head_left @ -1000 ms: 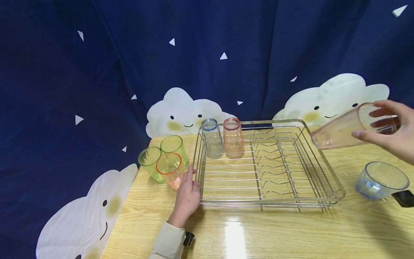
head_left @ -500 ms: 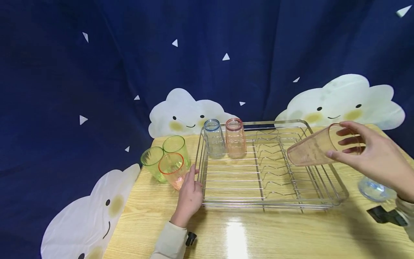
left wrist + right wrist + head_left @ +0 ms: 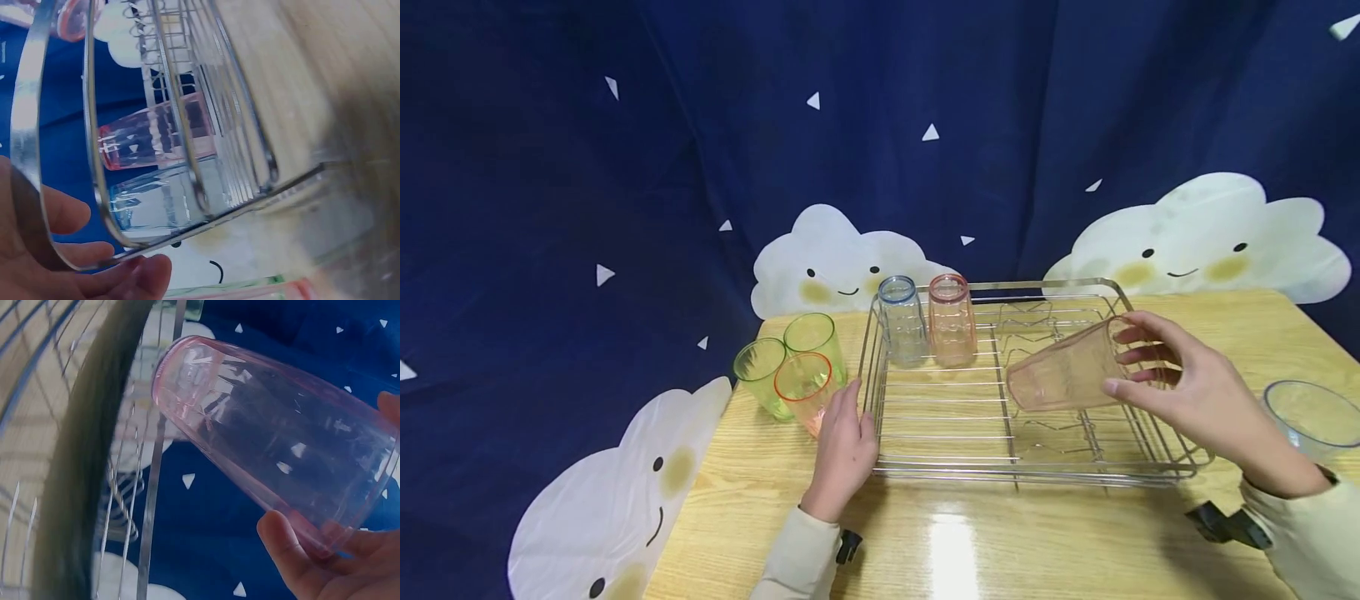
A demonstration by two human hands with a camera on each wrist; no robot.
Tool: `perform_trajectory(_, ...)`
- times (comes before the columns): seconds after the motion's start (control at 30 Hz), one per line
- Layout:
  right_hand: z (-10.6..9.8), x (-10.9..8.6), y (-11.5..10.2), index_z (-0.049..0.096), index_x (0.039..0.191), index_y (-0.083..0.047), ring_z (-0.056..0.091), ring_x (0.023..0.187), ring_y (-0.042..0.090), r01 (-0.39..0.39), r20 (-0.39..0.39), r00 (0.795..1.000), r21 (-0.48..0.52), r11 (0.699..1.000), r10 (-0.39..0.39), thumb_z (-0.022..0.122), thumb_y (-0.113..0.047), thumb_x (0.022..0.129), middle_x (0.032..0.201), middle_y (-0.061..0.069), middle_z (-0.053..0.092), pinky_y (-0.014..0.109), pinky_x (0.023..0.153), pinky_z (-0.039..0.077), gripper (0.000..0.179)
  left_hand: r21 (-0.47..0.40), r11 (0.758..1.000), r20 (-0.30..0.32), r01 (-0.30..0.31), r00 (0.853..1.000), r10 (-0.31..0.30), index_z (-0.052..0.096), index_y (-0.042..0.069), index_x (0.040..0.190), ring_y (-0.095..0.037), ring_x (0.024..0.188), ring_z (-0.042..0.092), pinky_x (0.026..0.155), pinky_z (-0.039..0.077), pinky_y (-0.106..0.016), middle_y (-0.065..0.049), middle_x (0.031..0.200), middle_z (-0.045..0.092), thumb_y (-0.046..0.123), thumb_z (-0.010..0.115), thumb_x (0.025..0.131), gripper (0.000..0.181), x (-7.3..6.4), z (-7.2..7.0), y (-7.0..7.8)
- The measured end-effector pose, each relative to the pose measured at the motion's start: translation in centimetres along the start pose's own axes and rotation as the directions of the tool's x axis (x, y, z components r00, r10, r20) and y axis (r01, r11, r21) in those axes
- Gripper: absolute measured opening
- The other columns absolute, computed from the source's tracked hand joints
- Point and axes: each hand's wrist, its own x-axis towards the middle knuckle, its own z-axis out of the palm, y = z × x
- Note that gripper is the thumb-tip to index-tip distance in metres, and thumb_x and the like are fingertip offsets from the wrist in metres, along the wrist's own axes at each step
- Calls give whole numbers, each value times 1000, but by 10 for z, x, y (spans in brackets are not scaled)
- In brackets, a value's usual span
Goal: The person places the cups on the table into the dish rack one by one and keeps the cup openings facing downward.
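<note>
My right hand [image 3: 1187,383] holds a clear pink glass [image 3: 1063,371] near its open rim, thumb on one side and fingers on the other. The glass is tilted, its base pointing left over the right half of the wire dish rack [image 3: 943,471]. In the right wrist view the glass [image 3: 269,437] shows in full length. My left hand [image 3: 844,450] grips the rack's left end; in the left wrist view its fingers [image 3: 65,212] lie on both sides of the metal rim. Upside down in the rack's back left stand a blue glass [image 3: 902,325] and another pink glass [image 3: 952,325].
Left of the rack, two green glasses [image 3: 815,337] [image 3: 762,375] and an orange-rimmed glass [image 3: 805,387] stand upright, close to my left hand. A blue glass [image 3: 1311,417] stands on the wooden table [image 3: 1037,542] at right, partly behind my right wrist. A dark blue curtain [image 3: 880,100] hangs behind.
My right hand has carried the pink glass leftward and slightly lower, from beyond the rack's right end to over the rack. The left hand has kept its place at the rack's left end.
</note>
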Motion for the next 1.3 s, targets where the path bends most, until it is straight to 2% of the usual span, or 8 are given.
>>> perform_trajectory(0.27,19,-6,-6,38,150,-15,59,98,-8,53,28,998,123,991,-57,76,-11,86,123,-19,54,8,79,50,75,-16,999,-44,-50,998,50,52,-2,138,-37,137,46,113,38,-53,-22,145,49,9,56,96,44,-4,-9,21)
perform_trajectory(0.4,25,-9,-9,37,150,-13,60,102,-7,84,25,996,184,979,-90,73,-5,86,124,-18,54,7,82,49,73,-84,987,10,-135,991,137,52,4,140,-34,139,44,113,38,-53,-16,147,49,11,61,94,47,-10,-14,44)
perform_trajectory(0.6,32,-14,-14,35,151,-12,62,107,-3,118,49,989,292,949,-138,65,1,91,128,-13,57,14,83,53,69,-184,963,183,-198,956,231,43,13,148,-27,130,53,107,45,-49,-8,150,47,21,65,93,60,-16,-15,68)
perform_trajectory(0.77,39,-15,-20,35,150,-9,63,107,-2,136,59,985,325,936,-164,63,2,92,127,-14,59,18,81,56,65,-166,953,278,-254,915,292,31,15,155,-22,131,54,106,48,-42,-3,152,46,29,66,92,73,-18,-10,72)
perform_trajectory(0.9,40,-15,-24,36,150,-12,64,107,-2,148,66,981,330,932,-180,61,1,92,125,-16,61,22,77,58,64,-222,947,336,-231,894,297,20,16,158,-21,121,59,98,52,-32,-3,150,47,33,66,93,82,-18,-7,72)
perform_trajectory(1.03,40,-16,-24,35,150,-13,64,109,-1,170,88,973,354,920,-214,57,2,93,126,-13,61,24,75,58,63,-324,925,318,-197,899,302,22,16,158,-20,113,62,95,53,-27,-5,144,51,27,66,94,79,-19,-7,72)
perform_trajectory(1.2,41,-17,-18,29,153,-13,63,111,2,165,161,951,461,872,-265,52,6,94,135,-9,56,31,70,59,66,-447,881,273,-158,913,302,29,20,155,-17,112,62,98,53,-27,-2,141,50,14,67,92,74,-18,-12,71)
perform_trajectory(1.3,43,-16,-16,24,155,-15,62,113,3,131,229,930,523,842,-287,51,7,94,141,-10,50,37,66,60,70,-480,857,212,-189,923,322,32,21,154,-16,109,61,94,54,-27,-2,139,49,8,66,90,74,-17,-17,69)
